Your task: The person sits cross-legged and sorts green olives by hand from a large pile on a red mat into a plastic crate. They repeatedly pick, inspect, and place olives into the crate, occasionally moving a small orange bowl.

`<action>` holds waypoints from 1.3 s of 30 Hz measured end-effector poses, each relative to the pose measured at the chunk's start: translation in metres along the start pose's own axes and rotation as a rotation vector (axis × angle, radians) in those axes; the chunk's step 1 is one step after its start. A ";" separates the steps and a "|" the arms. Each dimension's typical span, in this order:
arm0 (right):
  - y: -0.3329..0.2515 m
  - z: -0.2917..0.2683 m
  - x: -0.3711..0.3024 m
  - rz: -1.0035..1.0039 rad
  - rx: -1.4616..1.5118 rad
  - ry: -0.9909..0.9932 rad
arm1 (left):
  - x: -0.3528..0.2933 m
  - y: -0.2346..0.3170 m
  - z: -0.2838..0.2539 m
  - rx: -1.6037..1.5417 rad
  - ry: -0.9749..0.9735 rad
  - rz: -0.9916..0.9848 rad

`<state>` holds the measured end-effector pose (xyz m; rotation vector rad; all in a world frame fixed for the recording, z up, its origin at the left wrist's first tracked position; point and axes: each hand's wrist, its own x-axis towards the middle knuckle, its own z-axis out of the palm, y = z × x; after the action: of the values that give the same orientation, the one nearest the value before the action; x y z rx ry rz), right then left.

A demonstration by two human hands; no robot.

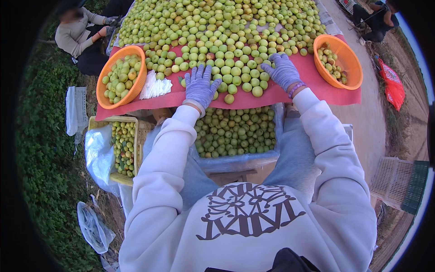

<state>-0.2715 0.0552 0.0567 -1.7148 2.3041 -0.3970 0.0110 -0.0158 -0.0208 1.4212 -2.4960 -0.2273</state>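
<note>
Green fruit heaped on red cloth

Left hand and right hand, gloved, rest open against the heap by the cloth's near edge. Toward its ends, left orange basket and right orange basket hold fruit; below it, plastic-lined crate and yellow crate hold more.

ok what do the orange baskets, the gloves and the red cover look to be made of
Baskets: most likely plastic, smooth with a slight sheen, judging by the even bright colour and rounded rims.
Gloves: probably knitted fabric, matte, with a mottled purple-grey surface fitting closely around the fingers.
Red cover: seems to be cloth, matte, its front edge hanging in soft waves; the exact fibre can't be told.
</note>
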 end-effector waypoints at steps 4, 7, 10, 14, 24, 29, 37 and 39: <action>-0.030 0.017 -0.054 -0.126 -0.213 -0.264 | 0.017 -0.020 -0.012 -0.595 0.097 -0.162; -0.034 0.040 -0.064 -0.193 -0.251 -0.252 | 0.026 -0.033 -0.020 -0.523 0.079 -0.333; -0.024 0.050 -0.053 -0.275 -0.176 -0.301 | 0.021 -0.027 -0.016 -0.039 0.009 -0.353; -0.019 0.044 -0.016 -0.121 0.260 -0.128 | 0.003 0.007 0.000 0.195 -0.030 -0.096; -0.077 0.054 0.027 -0.371 -0.326 -0.256 | 0.031 -0.020 -0.013 -0.247 0.319 -0.155; -0.068 0.048 0.042 -0.277 0.073 -0.290 | 0.036 -0.036 -0.010 -0.056 -0.033 -0.244; -0.071 0.055 0.103 -0.210 -0.078 -0.124 | 0.034 -0.023 -0.015 -0.328 -0.027 -0.034; -0.086 0.063 0.109 -0.213 -0.210 -0.193 | 0.038 -0.035 -0.019 0.025 0.189 -0.170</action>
<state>-0.2031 -0.0773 0.0255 -2.0085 2.0956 -0.0228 0.0270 -0.0662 -0.0064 1.5871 -2.2379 -0.0896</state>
